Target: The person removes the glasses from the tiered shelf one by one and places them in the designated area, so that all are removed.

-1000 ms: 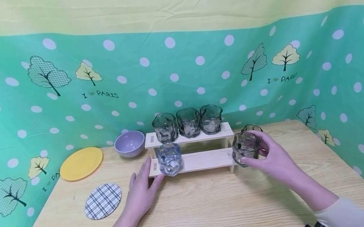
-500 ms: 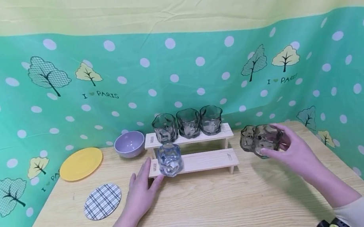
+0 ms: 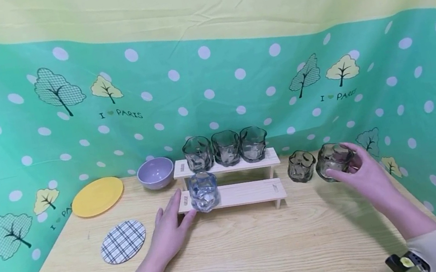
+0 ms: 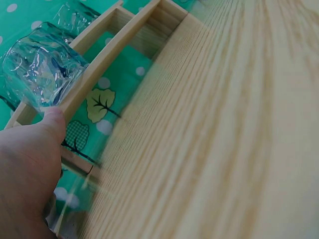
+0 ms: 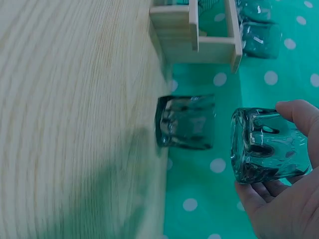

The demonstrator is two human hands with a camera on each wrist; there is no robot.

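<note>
My right hand [image 3: 365, 174] holds a smoky grey glass tumbler [image 3: 333, 162] between thumb and fingers, above the table at the right. In the right wrist view the tumbler [image 5: 269, 147] is raised off the wood, its base toward a second grey tumbler [image 5: 187, 122] standing on the table. My left hand [image 3: 168, 228] rests at the left end of the two-tier wooden rack [image 3: 249, 192], fingers extended. Its thumb [image 4: 54, 122] touches the front edge of the lower shelf, close to the base of a clear blue tumbler [image 3: 203, 191].
Three grey tumblers [image 3: 226, 149] stand in a row on the rack's upper shelf. Left of the rack are a purple bowl [image 3: 156, 173], a yellow plate [image 3: 97, 197] and a checked round coaster [image 3: 123, 241]. A green printed cloth [image 3: 207, 70] hangs behind the table.
My right hand has carried its tumbler rightward, away from the rack's right end and past the standing grey tumbler, which now shows fully. The left hand has stayed in place.
</note>
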